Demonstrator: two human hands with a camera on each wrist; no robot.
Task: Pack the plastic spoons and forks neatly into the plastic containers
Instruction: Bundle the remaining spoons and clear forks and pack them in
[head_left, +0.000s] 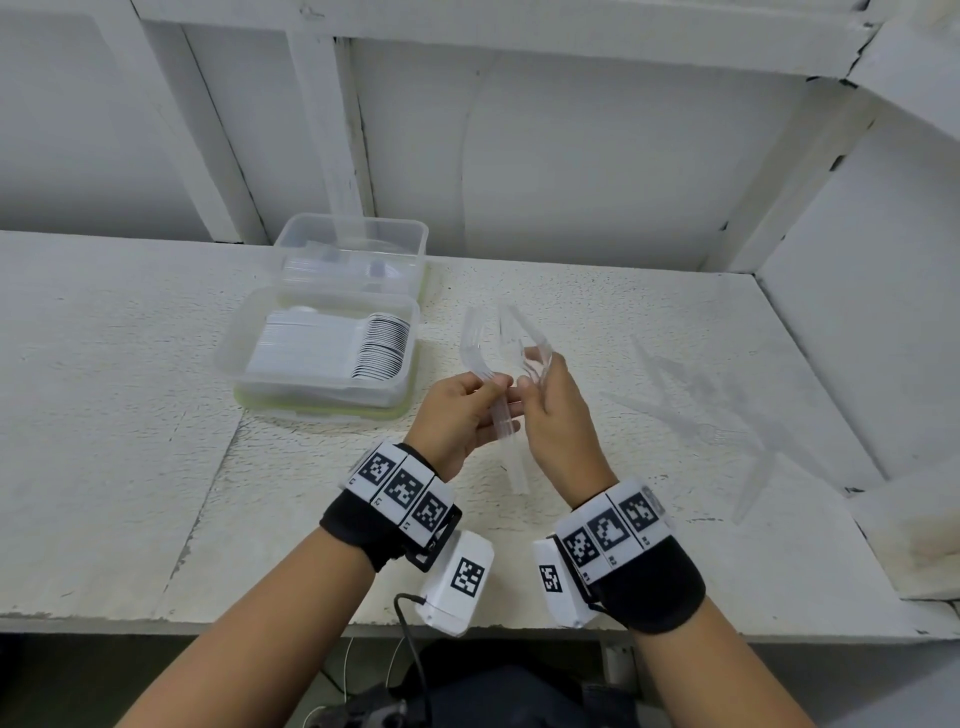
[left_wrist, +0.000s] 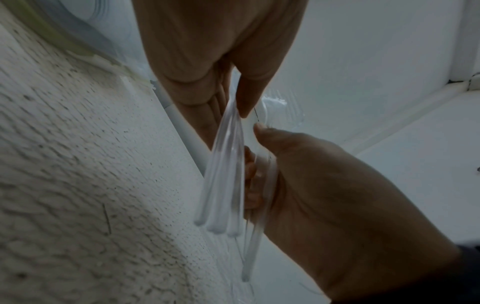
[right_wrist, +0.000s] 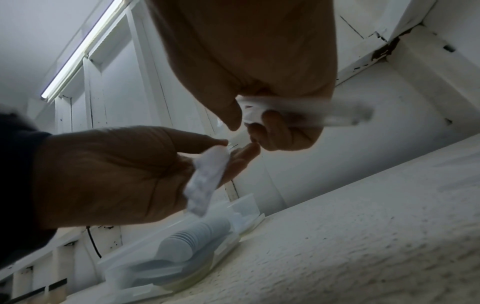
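Both hands hover over the table's middle, each holding a small bunch of clear plastic forks. My left hand (head_left: 493, 389) pinches one fork bunch (head_left: 475, 348) (left_wrist: 221, 185) between thumb and fingers, tines pointing up and away. My right hand (head_left: 532, 382) grips a second fork bunch (head_left: 524, 338) (right_wrist: 311, 111), its fingers curled round the handles. The fingertips of the two hands nearly touch. To the left stands a clear container (head_left: 231, 364) (right_wrist: 233, 226) packed with a row of white spoons (head_left: 374, 345). Behind it, a second clear container (head_left: 415, 234) holds clear cutlery.
Several more clear forks (head_left: 691, 395) lie loose on the white table (head_left: 130, 415) to the right of my hands, hard to make out. A yellow-green lid (head_left: 322, 413) sits under the near container. White walls close in behind and at the right.
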